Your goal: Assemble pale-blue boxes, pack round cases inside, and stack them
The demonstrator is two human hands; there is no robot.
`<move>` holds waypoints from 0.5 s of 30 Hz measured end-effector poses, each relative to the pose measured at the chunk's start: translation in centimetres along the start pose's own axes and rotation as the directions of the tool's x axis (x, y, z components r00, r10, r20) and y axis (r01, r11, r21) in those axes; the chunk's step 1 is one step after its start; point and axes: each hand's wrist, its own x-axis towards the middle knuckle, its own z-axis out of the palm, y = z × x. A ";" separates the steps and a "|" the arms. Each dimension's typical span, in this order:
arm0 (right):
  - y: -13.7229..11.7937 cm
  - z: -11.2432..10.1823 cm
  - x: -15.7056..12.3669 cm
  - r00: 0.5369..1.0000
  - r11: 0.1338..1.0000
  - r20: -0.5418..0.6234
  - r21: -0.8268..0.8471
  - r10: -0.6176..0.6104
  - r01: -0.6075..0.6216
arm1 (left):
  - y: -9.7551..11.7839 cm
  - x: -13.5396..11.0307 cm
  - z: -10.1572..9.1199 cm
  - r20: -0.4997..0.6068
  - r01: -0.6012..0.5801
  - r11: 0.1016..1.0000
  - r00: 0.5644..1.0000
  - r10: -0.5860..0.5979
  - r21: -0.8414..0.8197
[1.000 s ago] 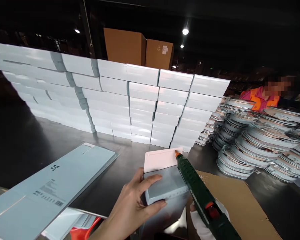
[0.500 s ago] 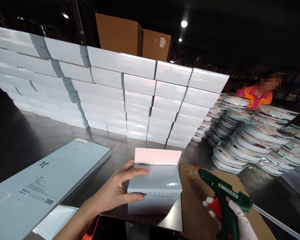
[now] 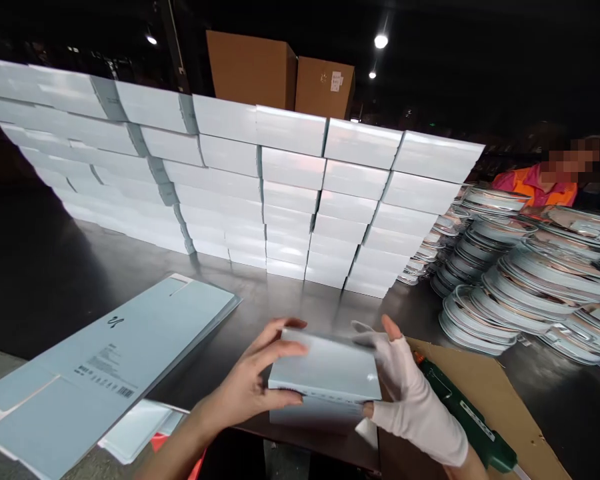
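A small pale blue cardboard box [image 3: 330,367] sits at the table's near edge, its flap folded down out of sight. My bare left hand [image 3: 260,373] grips the box's left end, thumb in front and fingers over the top and back. On the right end is my right hand [image 3: 407,393] in a white glove with bare fingertips. Its thumb presses the front corner, the index finger points up, and other fingers reach behind the box. Beside that hand a green glue gun [image 3: 467,417] lies on a brown cardboard sheet [image 3: 525,427], partly hidden by the glove.
Flat printed carton blanks [image 3: 115,360] lie on the left. Across the back stands a wall of stacked white boxes [image 3: 290,193], with brown cartons [image 3: 250,70] behind. Stacks of round metal-rimmed pieces [image 3: 525,287] fill the right, near another person [image 3: 537,183] in an orange vest.
My right hand has let go of the glue gun, which now lies on the cardboard, and has taken the box's right end. The raised flap is now down. The view has shifted slightly.
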 end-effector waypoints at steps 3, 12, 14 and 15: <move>0.5 0.5 -0.1 0.982 0.952 0.056 -0.240 -0.180 0.189 | -1.1 -0.7 1.5 -0.166 -0.154 0.986 0.976 0.142 -0.057; -0.4 0.2 1.2 0.875 0.617 0.287 -0.624 -0.390 0.480 | 0.1 0.0 -0.4 0.081 -0.127 0.992 0.988 0.128 -0.013; 0.3 0.4 0.2 0.907 0.582 0.163 -0.720 -0.389 0.379 | 0.1 -0.5 -0.3 -0.042 0.052 0.995 0.998 -0.055 -0.080; 0.8 0.7 -0.5 0.925 0.611 0.021 -0.745 -0.380 0.268 | -0.1 -1.0 -0.2 -0.132 0.144 0.982 0.978 -0.160 -0.123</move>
